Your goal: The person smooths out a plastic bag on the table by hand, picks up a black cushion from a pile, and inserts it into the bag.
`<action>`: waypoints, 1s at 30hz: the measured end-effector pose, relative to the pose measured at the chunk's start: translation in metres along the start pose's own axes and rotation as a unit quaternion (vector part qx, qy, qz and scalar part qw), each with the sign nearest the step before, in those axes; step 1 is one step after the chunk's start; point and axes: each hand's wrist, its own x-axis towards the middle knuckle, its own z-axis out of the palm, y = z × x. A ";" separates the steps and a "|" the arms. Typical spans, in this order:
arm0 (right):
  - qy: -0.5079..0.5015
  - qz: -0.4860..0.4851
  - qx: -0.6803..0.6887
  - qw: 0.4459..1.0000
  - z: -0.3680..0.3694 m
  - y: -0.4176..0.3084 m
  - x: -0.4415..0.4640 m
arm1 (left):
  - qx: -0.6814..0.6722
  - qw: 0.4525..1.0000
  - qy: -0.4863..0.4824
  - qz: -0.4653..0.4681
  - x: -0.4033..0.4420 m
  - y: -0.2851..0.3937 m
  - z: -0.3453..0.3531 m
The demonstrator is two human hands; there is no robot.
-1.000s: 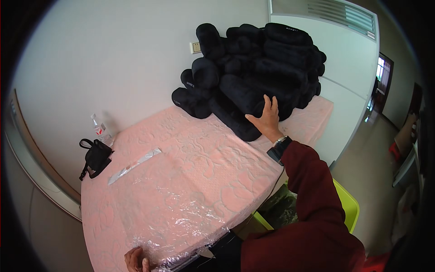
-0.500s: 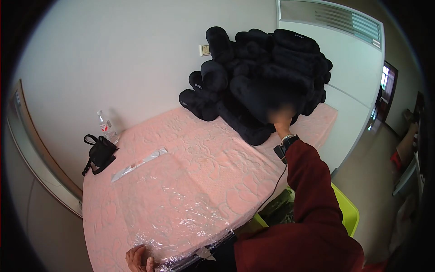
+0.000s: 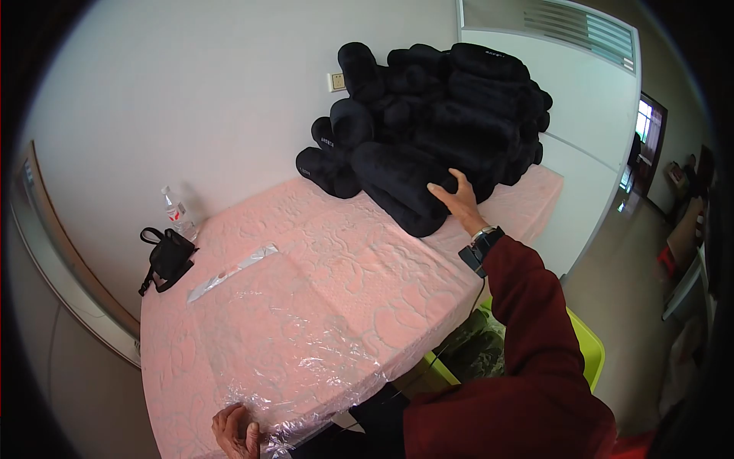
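Note:
Many dark, plush cushions (image 3: 474,130) are heaped at the back of the table. A long black cushion (image 3: 397,180) lies slanted along the front of the heap. My right hand (image 3: 461,200) grips its right side, thumb and forefinger spread across the fabric; the other fingers are mostly hidden. At the near edge of the table, a clear plastic bag (image 3: 283,336) with a white strip at its far end lies flat. My left hand (image 3: 237,432) is at the bag's near left corner with fingers curled at the film; the fingertips are partly hidden.
A pink patterned cloth (image 3: 344,252) covers the table. A small black bag (image 3: 167,258) and a plastic bottle (image 3: 177,214) stand at the left by the wall. Below the table's right edge is a yellow-green bin (image 3: 585,348). A white partition (image 3: 585,99) rises behind.
My right hand has shifted a little left and up, and the black cushion has come forward and left off the heap. My left hand stays nearly in place at the plastic bag.

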 end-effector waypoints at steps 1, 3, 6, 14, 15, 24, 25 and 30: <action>0.003 0.001 0.001 1.000 0.000 -0.004 -0.008 | -0.002 1.000 0.001 0.000 0.001 0.000 0.000; -0.002 -0.224 -0.060 0.973 0.004 -0.013 -0.028 | -0.001 1.000 0.005 0.002 0.002 0.000 0.000; -0.201 -0.368 -0.025 0.908 0.007 -0.024 -0.058 | 0.001 1.000 0.003 -0.001 0.000 -0.001 0.000; -0.240 -0.280 -0.056 0.928 0.054 -0.062 -0.126 | 0.005 1.000 0.026 -0.009 0.003 0.006 0.006; -0.247 -0.281 -0.075 0.924 0.056 -0.065 -0.128 | -0.008 0.999 0.026 -0.021 0.003 0.007 0.007; -0.255 -0.074 0.062 0.962 0.076 -0.049 -0.103 | 0.001 0.999 0.012 -0.043 0.003 0.014 0.005; -0.248 -0.014 0.105 0.963 0.076 -0.049 -0.101 | 0.008 0.999 0.011 -0.038 0.003 0.013 0.005; -0.247 0.337 0.380 0.825 0.052 -0.067 -0.104 | 0.002 0.999 0.011 -0.041 0.002 0.012 0.003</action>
